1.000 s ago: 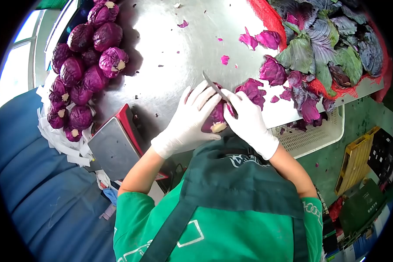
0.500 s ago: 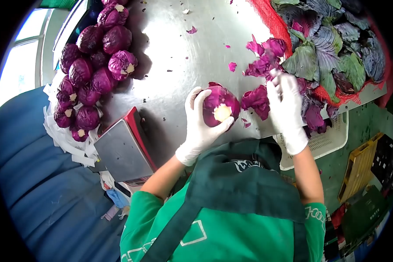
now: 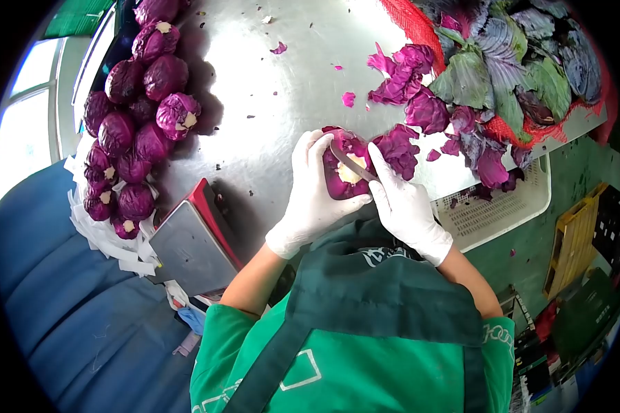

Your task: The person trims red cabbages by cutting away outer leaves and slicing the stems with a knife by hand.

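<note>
A red cabbage [image 3: 336, 184] is gripped from the left by my gloved left hand [image 3: 308, 199], its pale cut stem end facing up. My gloved right hand [image 3: 408, 210] is closed around a knife, whose handle is hidden by the fingers. The curved knife blade [image 3: 351, 162] lies across the cabbage at the pale stem end. Just right of the cabbage, a loose purple leaf [image 3: 398, 150] rests on the metal table [image 3: 269, 138].
Trimmed red cabbages [image 3: 136, 141] are piled at the left. A red mesh sack [image 3: 420, 31] with outer leaves [image 3: 506, 69] lies at the upper right. Below the table's right edge sits a white crate [image 3: 489, 220]. A dark scale-like box [image 3: 194, 248] stands at the near left.
My right hand has moved left from the loose leaves to the cabbage, and a knife blade now shows against the stem end. My left hand keeps its hold. The whole view has shifted slightly.
</note>
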A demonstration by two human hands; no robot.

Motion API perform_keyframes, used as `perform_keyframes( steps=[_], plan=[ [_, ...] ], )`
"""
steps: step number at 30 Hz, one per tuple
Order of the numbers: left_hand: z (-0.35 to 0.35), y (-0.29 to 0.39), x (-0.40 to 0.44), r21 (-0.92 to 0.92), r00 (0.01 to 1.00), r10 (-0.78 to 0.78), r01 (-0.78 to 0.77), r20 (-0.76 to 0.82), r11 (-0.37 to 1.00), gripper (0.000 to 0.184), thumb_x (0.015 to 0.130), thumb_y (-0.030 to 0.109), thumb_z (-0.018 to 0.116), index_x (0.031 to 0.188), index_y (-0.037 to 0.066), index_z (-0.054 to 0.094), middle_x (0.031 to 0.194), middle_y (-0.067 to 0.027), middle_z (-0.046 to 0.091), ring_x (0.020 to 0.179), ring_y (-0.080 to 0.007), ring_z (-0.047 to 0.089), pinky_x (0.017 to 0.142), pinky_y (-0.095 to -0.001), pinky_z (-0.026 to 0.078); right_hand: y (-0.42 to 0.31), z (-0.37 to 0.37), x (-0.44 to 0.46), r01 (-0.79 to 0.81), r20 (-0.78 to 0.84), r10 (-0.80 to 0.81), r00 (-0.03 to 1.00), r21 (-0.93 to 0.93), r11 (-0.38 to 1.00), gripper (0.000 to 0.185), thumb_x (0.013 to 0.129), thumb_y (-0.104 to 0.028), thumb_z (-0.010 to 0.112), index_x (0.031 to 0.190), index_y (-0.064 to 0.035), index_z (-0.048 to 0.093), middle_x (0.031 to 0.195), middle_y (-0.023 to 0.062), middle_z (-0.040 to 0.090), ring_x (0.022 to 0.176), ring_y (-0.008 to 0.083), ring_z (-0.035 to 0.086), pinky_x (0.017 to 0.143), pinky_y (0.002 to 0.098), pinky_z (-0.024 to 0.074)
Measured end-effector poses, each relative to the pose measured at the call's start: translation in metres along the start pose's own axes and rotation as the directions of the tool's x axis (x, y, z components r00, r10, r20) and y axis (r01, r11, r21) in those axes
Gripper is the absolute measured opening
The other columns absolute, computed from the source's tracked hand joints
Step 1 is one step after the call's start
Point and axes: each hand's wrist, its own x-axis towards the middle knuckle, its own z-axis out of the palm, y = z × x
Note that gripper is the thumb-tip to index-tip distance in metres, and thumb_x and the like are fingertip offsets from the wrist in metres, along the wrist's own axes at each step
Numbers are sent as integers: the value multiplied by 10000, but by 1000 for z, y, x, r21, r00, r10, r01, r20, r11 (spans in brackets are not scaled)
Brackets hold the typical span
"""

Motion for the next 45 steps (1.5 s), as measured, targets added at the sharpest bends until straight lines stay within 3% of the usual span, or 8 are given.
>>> perform_keyframes(
  steps=[9,12,17,23,33,38,41,45],
  plan=[
    [8,-3,4,50,1000,10,-9,-29,999,1040,598,251,900,1403,20,284,1394,-234,331,1322,-382,355,1097,-471,333,-6,9,17,-89,-18,88,996,-153,984,450,978,-241,503,1395,-94,418,685,113,630,562,294,645,483,421,502],
    [13,2,-6,73,1000,14,-14,5,997,1019,578,294,890,1375,3,328,1393,-245,322,1342,-458,281,1110,-546,275,8,7,35,-184,-320,185,929,35,982,176,993,-242,488,1110,-121,538,648,164,617,609,343,659,480,463,493],
    [26,-13,-33,46,991,91,-87,-95,995,1064,554,284,937,1388,43,323,1445,-232,296,1377,-469,250,1114,-572,279,77,10,56,-103,-358,143,923,128,986,347,1011,-302,472,1237,-60,577,916,237,684,851,411,673,708,466,543],
    [27,-19,-39,-34,964,32,-43,-265,999,1090,539,282,956,1383,55,304,1423,-216,294,1357,-410,302,1121,-504,308,47,-4,71,-363,-154,418,895,294,884,426,1024,-326,431,1365,-78,491,705,236,632,647,419,636,587,496,482],
    [23,-12,-26,-85,949,-92,70,-302,994,1058,594,329,936,1376,29,288,1360,-199,347,1284,-323,408,1080,-433,356,-12,-1,4,-61,64,54,996,107,992,542,964,-230,533,1456,-69,372,791,138,677,617,306,662,552,403,538],
    [21,-14,-25,-187,943,-199,152,-267,970,1052,586,277,933,1397,30,311,1366,-193,320,1311,-337,364,1092,-434,353,17,25,25,165,-416,-66,907,208,964,372,967,-206,556,1307,-58,535,779,143,672,634,301,671,531,392,516],
    [20,-16,-22,-219,942,-202,144,-270,965,1058,584,258,933,1400,32,300,1364,-193,314,1308,-337,364,1092,-433,352,24,0,32,-266,-116,336,935,401,877,358,977,-232,568,1293,-66,530,734,130,665,605,300,663,523,380,506],
    [21,-13,-22,-167,952,-177,138,-249,976,1057,586,263,932,1402,35,298,1363,-196,312,1304,-338,366,1097,-437,346,3,15,35,-38,-113,56,992,153,987,591,887,-414,659,1355,-98,485,899,152,675,789,312,685,657,419,547]
  ],
)
